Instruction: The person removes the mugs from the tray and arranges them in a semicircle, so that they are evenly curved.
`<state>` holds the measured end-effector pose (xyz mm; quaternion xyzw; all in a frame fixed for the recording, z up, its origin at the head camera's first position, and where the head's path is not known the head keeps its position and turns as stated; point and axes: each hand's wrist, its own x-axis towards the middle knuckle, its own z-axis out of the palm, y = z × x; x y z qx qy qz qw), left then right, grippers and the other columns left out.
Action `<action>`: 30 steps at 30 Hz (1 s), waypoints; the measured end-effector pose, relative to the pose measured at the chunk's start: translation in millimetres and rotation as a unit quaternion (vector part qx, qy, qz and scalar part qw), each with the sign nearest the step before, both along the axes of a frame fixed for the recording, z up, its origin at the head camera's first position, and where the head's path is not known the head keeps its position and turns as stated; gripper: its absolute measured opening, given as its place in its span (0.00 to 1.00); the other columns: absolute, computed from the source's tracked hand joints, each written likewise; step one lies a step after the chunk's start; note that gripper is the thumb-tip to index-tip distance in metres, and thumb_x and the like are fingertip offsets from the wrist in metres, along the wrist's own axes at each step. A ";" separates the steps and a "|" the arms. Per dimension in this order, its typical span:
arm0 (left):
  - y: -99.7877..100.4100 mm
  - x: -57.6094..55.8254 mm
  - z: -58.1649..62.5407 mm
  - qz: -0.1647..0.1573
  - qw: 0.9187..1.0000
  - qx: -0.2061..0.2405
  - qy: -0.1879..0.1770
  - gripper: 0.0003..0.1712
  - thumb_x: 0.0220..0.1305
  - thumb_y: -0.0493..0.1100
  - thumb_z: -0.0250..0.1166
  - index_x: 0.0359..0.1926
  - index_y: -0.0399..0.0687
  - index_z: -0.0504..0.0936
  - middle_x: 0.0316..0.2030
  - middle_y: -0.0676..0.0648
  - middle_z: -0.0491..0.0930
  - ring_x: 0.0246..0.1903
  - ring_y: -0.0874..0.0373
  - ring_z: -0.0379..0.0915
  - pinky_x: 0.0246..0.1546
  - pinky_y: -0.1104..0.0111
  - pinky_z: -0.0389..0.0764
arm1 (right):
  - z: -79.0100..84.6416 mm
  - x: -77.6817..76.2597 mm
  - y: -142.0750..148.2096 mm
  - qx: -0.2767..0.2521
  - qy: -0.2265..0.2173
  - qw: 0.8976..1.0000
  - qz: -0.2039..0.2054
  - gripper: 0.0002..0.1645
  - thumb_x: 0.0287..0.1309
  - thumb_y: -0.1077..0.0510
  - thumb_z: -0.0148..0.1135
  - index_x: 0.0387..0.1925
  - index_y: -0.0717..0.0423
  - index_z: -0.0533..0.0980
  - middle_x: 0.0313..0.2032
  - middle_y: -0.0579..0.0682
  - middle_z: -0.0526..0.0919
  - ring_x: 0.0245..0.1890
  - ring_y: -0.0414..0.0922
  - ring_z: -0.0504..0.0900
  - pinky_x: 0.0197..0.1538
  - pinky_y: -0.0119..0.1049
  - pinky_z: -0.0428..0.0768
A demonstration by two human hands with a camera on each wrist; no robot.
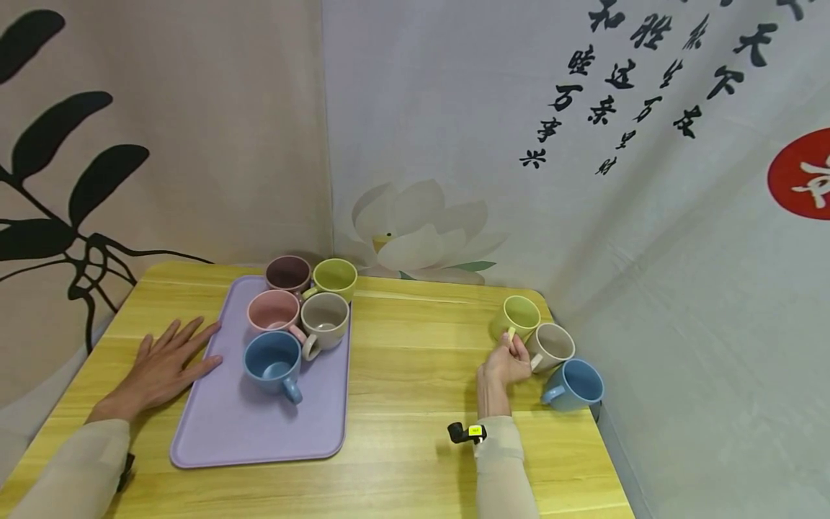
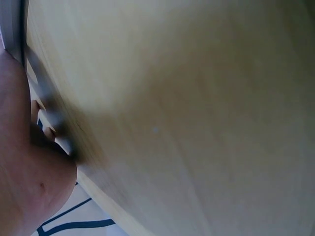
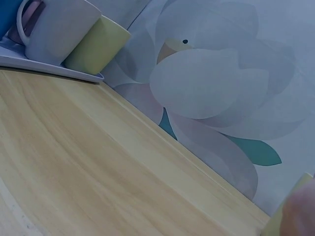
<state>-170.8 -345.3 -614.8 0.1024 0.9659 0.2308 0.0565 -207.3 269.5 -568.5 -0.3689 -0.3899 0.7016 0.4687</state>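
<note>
My right hand point(image 1: 508, 362) pinches the handle of a yellow-green mug point(image 1: 521, 314) at the table's far right corner. Beside that mug stand a beige mug point(image 1: 553, 346) and a blue mug point(image 1: 579, 385), in a slanting row. In the right wrist view only a sliver of the gripped mug shows behind a blurred finger. With its fingers spread, my left hand point(image 1: 167, 366) lies at the left edge of a lilac tray point(image 1: 259, 436), fingertips on the rim. In the left wrist view part of that hand point(image 2: 34, 182) shows at the left side.
On the tray's far half sit a dark purple mug point(image 1: 288, 274), a second yellow-green mug point(image 1: 335, 277), a pink mug point(image 1: 273, 310), a second beige mug point(image 1: 326, 318) and a second blue mug point(image 1: 272, 360). A printed curtain point(image 1: 441, 130) hangs behind the wooden table point(image 1: 415, 375).
</note>
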 end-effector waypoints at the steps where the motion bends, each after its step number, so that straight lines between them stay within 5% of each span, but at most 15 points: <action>1: -0.2 0.1 0.1 0.000 1.000 0.001 0.001 0.51 0.84 0.72 0.55 0.93 0.60 0.48 0.91 0.26 0.41 0.88 0.16 0.24 0.79 0.20 0.13 | -0.1 0.2 0.1 0.000 -0.002 1.000 0.000 0.07 0.63 0.77 0.74 0.41 0.69 0.87 0.30 0.44 0.82 0.37 0.38 0.83 0.46 0.24 0.88; 30: -0.9 0.6 -1.1 -0.002 1.000 0.003 0.002 0.51 0.84 0.72 0.55 0.93 0.61 0.48 0.91 0.26 0.40 0.88 0.16 0.23 0.79 0.20 0.13 | -1.8 15.2 -0.9 0.047 -0.048 0.996 0.065 0.21 0.70 0.72 0.73 0.62 0.70 0.82 0.51 0.56 0.84 0.50 0.42 0.84 0.56 0.25 0.86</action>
